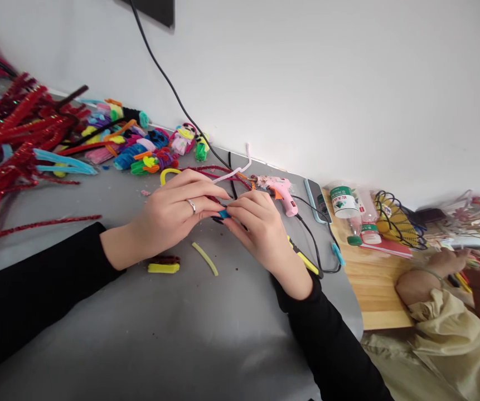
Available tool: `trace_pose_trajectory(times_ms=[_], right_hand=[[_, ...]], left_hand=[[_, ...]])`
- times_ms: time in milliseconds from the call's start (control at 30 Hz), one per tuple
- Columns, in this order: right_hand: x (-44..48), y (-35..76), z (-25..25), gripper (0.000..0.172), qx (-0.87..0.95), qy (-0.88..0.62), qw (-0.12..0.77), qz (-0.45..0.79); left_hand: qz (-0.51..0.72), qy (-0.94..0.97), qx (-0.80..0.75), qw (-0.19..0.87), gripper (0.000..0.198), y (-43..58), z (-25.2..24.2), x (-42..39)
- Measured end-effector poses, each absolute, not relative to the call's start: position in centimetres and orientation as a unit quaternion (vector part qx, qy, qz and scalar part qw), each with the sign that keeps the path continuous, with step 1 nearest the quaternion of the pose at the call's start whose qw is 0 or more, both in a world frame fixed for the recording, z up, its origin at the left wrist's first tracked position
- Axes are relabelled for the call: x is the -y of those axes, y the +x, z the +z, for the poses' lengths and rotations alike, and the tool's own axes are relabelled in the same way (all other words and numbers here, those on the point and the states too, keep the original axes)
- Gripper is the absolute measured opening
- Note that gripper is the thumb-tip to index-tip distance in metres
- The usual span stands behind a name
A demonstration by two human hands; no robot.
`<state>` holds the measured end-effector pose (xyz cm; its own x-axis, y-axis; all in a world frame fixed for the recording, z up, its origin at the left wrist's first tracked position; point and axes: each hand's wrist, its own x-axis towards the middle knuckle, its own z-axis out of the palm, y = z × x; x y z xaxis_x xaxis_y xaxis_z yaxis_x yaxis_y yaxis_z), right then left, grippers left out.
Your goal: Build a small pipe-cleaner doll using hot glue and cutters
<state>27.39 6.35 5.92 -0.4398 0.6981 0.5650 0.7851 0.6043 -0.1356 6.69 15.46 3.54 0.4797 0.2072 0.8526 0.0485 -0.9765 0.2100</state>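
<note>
My left hand [173, 214], with a ring on one finger, and my right hand [256, 225] meet over the grey table [160, 334]. Between their pinched fingertips is a small blue pipe-cleaner piece [224, 214] with a dark bit beside it. Both hands are closed on it. A short yellow pipe-cleaner piece [205, 258] lies just below the hands. A yellow and dark red bundle [163, 264] rests near my left wrist. A yellow loop [168, 174] shows above my left hand.
Red tinsel pipe cleaners [9, 145] heap at the left, with colourful pipe-cleaner figures [139, 147] along the wall. A pink glue gun [281, 192], a phone [318, 200], bottles [346, 211] and black cables [315, 245] lie right of the hands. Another person's arms [444, 278] work at a wooden table [373, 284].
</note>
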Motion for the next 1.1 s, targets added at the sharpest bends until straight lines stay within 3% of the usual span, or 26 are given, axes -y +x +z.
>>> trace_pose_trajectory(times_ms=[1100], right_hand=[[-6.31, 26.89, 5.69, 0.020, 0.813, -0.487, 0.318, -0.018]], left_hand=[[0.507, 0.848, -0.110, 0.108, 0.015, 6.99, 3.09, -15.27]])
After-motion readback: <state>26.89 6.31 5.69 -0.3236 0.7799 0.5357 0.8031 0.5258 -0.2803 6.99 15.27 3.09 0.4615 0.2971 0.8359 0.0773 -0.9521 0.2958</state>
